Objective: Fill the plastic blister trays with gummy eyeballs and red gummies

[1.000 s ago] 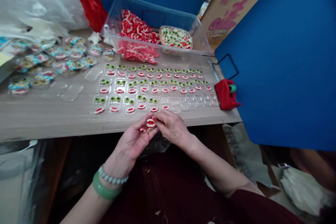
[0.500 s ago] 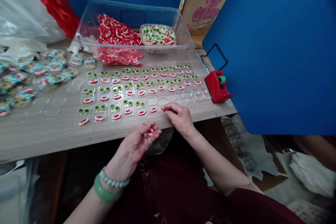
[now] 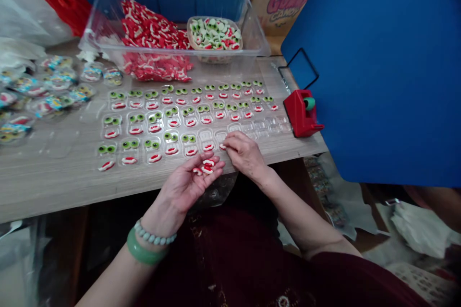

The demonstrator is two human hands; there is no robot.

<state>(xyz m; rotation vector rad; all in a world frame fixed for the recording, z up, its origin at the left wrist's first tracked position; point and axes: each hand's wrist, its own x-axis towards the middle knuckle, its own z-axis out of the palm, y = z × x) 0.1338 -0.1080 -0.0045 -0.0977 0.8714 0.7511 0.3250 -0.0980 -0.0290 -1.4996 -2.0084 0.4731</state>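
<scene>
My left hand (image 3: 182, 184) lies palm up above the table's front edge, with several red-and-white gummy lips (image 3: 205, 166) resting on its fingers. My right hand (image 3: 245, 154) pinches a small gummy lip (image 3: 223, 146) at its fingertips, over a transparent blister tray (image 3: 216, 135). Rows of cells in the trays hold paired green gummy eyes (image 3: 171, 137) above gummy lips (image 3: 208, 147). The cells to the right of my right hand look bare. My hands are apart.
Behind the trays stands a transparent plastic tub (image 3: 108, 24) holding a heap of gummy lips (image 3: 151, 31) and a bowl of gummy eyes (image 3: 214, 33). Sealed candy packs (image 3: 54, 84) lie at the left. A red tape dispenser (image 3: 301, 112) and blue panel (image 3: 370, 57) stand right.
My hands have separated, and my right hand has moved onto the tray with a gummy lip in its fingertips. The view has shifted slightly.
</scene>
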